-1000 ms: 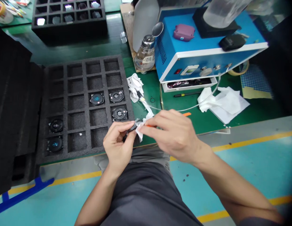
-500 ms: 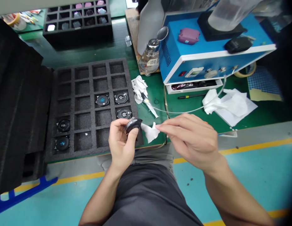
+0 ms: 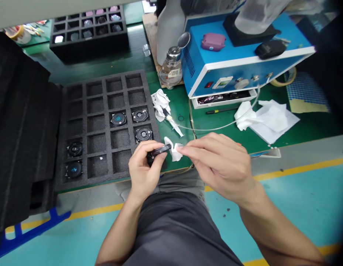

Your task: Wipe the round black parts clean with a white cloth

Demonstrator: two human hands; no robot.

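My left hand (image 3: pixel 146 168) grips a round black watch case (image 3: pixel 159 149) by its edge, over the near right corner of the foam tray (image 3: pixel 99 129). The case is tilted so that its side faces me. Between thumb and fingertips, my right hand (image 3: pixel 219 162) pinches a white wipe (image 3: pixel 174 151), whose loose end hangs close to the right edge of the case. Whether the wipe touches the case I cannot tell. Several similar round watch cases, such as this one (image 3: pixel 144 134), lie face-up in the tray's square pockets.
A dispensing syringe (image 3: pixel 174 125) on a thin hose and crumpled wipes (image 3: pixel 160 101) lie right of the tray. Behind stand a glass alcohol bottle (image 3: pixel 171 68) and a blue machine (image 3: pixel 199 74). More white wipes (image 3: pixel 268 118) lie at right; dark foam trays (image 3: pixel 19 129) are stacked at left.
The watch case has turned in my left hand, from showing its broad face to more edge-on. My right hand and the wipe have moved slightly left, closer to it.
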